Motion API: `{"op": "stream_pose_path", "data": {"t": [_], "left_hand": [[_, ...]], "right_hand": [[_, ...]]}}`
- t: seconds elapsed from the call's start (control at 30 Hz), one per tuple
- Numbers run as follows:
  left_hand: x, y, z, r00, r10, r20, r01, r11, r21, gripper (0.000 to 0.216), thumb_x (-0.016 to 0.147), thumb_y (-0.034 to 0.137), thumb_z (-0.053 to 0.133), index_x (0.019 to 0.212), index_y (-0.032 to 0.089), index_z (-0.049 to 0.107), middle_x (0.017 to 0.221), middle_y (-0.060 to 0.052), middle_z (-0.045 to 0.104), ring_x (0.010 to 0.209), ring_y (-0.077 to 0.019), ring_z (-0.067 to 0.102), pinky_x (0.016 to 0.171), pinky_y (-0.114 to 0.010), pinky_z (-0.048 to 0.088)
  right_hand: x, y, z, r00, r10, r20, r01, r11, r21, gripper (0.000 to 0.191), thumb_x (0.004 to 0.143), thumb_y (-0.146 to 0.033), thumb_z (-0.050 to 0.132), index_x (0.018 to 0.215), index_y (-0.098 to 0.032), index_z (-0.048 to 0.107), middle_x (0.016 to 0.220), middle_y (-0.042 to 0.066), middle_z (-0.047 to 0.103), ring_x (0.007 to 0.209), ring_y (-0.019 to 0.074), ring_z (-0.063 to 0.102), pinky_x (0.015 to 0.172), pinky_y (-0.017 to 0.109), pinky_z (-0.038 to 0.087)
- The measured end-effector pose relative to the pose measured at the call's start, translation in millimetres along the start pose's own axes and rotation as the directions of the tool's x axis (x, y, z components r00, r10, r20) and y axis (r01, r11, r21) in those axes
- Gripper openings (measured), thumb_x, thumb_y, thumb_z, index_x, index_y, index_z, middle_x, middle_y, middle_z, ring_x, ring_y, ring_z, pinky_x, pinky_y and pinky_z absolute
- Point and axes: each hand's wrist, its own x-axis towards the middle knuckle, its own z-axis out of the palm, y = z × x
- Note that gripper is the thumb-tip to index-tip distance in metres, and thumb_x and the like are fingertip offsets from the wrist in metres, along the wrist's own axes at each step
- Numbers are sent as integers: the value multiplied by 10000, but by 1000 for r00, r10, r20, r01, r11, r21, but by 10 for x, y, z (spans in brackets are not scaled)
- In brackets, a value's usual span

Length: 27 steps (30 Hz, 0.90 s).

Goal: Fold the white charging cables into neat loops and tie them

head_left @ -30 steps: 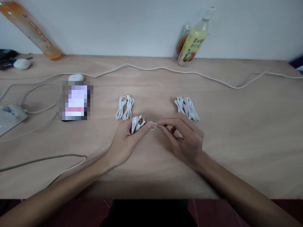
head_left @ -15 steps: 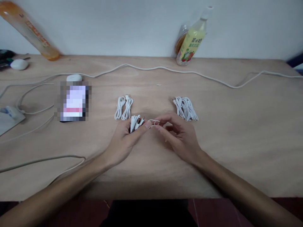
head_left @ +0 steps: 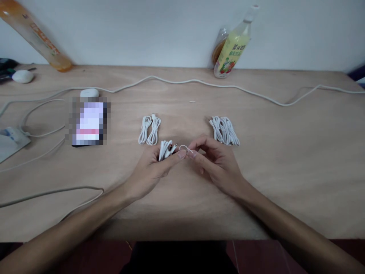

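White cable bundle [head_left: 165, 149], front-left of the yellow bottle [head_left: 232, 51], looks light, pliable and best held mid-coil, the left hand [head_left: 154, 165] grasping it and the right hand [head_left: 219, 159] pinching a thin loop [head_left: 185, 146].

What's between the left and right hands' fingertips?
A thin white strand, curved, spans the small gap between left hand and right hand; the head view shows it.

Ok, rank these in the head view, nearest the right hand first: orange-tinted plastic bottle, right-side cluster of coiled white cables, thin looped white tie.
1. Thin looped white tie: at the right hand, on its left.
2. Right-side cluster of coiled white cables: just beyond the hand.
3. Orange-tinted plastic bottle: far left, at the back.
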Motion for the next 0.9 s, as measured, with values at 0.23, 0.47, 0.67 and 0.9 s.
{"op": "stream_pose_path", "data": {"t": [0.23, 0.47, 0.67, 0.9], "left_hand": [[4, -3, 11, 1000, -14, -14, 13, 999, -40, 368, 862, 329, 899, 685, 187, 610, 569, 91, 381, 505, -62, 257, 421, -205, 170], [6, 6, 22, 999, -30, -10, 29, 995, -99, 257, 836, 314, 921, 773, 183, 709, 553, 102, 379, 494, -58, 246, 423, -201, 168], [12, -29, 34, 999, -27, -39, 22, 993, -117, 251, 825, 291, 927, 798, 182, 703, 553, 105, 411, 482, -53, 268, 416, -191, 181], [17, -45, 56, 996, -12, -85, 1, 991, -131, 286, 841, 295, 908, 783, 191, 648, 528, 115, 382, 470, -54, 248, 415, -191, 178]], "right_hand": [[9, 1, 2, 999, -53, 5, 53, 997, -61, 9, 987, -244, 769, 989, -245, 778, 906, 6, 706, 746, 138, 612, 538, 246, 453], [-14, 27, -3, 998, -68, -7, 67, 993, -94, 82, 985, -230, 779, 918, -242, 734, 891, -9, 674, 735, 126, 594, 554, 248, 445], [-48, 27, 45, 999, -44, 24, 46, 995, -89, 106, 1042, -265, 708, 953, -233, 660, 905, -10, 627, 687, 111, 533, 522, 233, 435], [-73, 63, 186, 997, 44, -63, -39, 996, 81, 198, 1047, -374, 719, 952, -232, 620, 805, -46, 565, 557, 86, 475, 448, 217, 404]]}}
